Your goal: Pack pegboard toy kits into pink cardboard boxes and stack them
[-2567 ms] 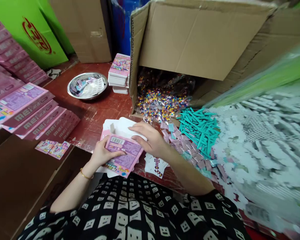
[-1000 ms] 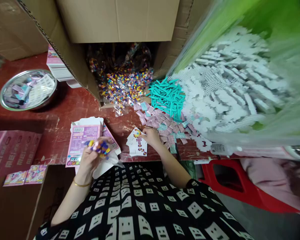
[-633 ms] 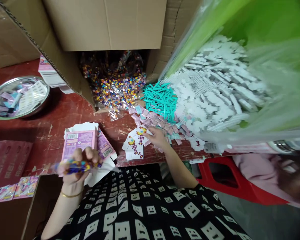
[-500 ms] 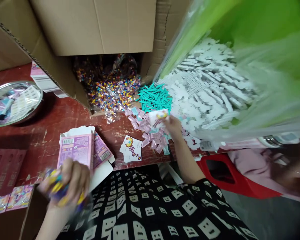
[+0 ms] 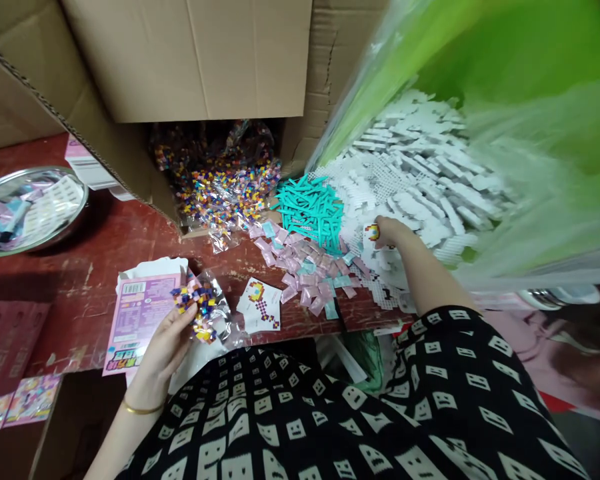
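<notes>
Bag of small coloured bricks (image 5: 203, 303) held at the near side of the red desk (image 5: 140, 233), left of centre.
Far side: a brown carton (image 5: 185, 60); right of it, a heap of white pieces (image 5: 430, 180); near left, a pink box (image 5: 135, 300). Left fingers (image 5: 184, 315) pinch the bag just right of the box; right fingers (image 5: 386, 228), closed on a printed card (image 5: 371, 232), are over the heap's near side, contact unclear. Flat cards (image 5: 260, 308) lie near centre, teal sticks (image 5: 310, 207) farther right, pink and blue sachets (image 5: 305, 267) nearer than the sticks.
</notes>
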A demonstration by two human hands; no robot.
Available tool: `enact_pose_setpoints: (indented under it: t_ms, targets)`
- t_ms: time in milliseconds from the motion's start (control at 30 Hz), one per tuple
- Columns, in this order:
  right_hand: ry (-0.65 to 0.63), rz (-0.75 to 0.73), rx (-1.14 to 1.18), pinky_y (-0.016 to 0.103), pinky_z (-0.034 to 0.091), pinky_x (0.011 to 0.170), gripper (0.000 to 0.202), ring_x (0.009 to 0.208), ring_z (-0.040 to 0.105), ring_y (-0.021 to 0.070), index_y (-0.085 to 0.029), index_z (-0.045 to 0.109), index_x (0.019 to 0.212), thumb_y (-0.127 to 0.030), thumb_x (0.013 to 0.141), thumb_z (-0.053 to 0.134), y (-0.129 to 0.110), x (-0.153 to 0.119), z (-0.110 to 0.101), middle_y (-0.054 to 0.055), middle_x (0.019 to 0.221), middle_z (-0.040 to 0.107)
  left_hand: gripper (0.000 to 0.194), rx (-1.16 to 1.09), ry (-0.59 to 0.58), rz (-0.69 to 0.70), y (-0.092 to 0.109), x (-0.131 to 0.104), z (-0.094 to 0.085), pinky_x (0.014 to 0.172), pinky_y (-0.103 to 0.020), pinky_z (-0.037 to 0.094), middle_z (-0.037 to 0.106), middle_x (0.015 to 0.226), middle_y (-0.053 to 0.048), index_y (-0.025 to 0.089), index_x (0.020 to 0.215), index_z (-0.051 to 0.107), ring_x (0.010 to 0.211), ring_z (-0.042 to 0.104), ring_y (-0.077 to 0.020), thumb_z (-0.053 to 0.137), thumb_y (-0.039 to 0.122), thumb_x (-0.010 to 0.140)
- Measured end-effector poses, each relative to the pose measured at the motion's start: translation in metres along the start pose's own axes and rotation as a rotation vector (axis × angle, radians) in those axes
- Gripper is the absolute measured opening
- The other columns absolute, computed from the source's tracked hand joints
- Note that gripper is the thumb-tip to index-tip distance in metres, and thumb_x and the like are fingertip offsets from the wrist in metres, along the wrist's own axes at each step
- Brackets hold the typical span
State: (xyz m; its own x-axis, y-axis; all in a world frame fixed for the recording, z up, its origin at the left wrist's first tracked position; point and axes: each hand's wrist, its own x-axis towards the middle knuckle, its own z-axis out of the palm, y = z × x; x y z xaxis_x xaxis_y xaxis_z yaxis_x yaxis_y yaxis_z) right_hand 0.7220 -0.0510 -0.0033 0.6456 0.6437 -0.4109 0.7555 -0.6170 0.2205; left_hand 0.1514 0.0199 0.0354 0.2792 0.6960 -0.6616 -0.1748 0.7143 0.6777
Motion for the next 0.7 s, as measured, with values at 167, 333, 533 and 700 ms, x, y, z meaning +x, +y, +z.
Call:
enact_pose_setpoints:
  t_ms: [167, 333, 533, 700]
  targets:
    - [-0.049, -0.086, -0.109, 0.032, 0.036, 0.073, 0.062, 0.102, 0.062, 0.0254, -0.004, 0.066, 0.119, -0.020, 0.063, 0.088, 0.002, -0.001, -0.006, 0.030, 0.124, 0.064, 0.025, -0.141, 0.030, -0.068, 0.004, -0.002, 0.021, 0.075, -0.030, 0.065, 0.078, 0.094, -0.006, 0.018, 0.099, 0.074, 0.084, 0.075, -0.0223, 0.078, 0.022, 0.075]
    - [-0.065, -0.093, -0.147, 0.034, 0.039, 0.077, 0.061, 0.099, 0.065, 0.0282, -0.005, 0.068, 0.115, -0.009, 0.057, 0.086, -0.003, -0.008, -0.010, 0.027, 0.113, 0.070, 0.020, -0.182, 0.025, -0.080, 0.003, -0.002, 0.030, 0.083, -0.035, 0.065, 0.078, 0.097, -0.008, 0.020, 0.099, 0.074, 0.093, 0.076, -0.0254, 0.073, 0.018, 0.079]
    - [0.012, 0.007, 0.008, 0.030, 0.047, 0.076, 0.040, 0.096, 0.068, 0.0282, -0.013, 0.074, 0.092, -0.011, 0.054, 0.087, 0.006, -0.010, -0.031, 0.016, 0.101, 0.074, 0.020, -0.141, 0.032, -0.108, 0.000, -0.002, 0.024, 0.085, -0.033, 0.064, 0.079, 0.095, -0.008, 0.015, 0.103, 0.072, 0.091, 0.076, -0.0235, 0.065, 0.018, 0.085]
    - [0.383, -0.075, 0.529, 0.034, 0.053, 0.083, 0.054, 0.106, 0.067, 0.0268, -0.011, 0.061, 0.124, -0.036, 0.078, 0.077, -0.025, -0.060, -0.050, 0.017, 0.120, 0.069, 0.026, -0.100, -0.015, -0.095, -0.009, 0.009, 0.027, 0.080, -0.030, 0.064, 0.079, 0.095, -0.006, 0.017, 0.104, 0.072, 0.089, 0.076, -0.0229, 0.075, 0.022, 0.079]
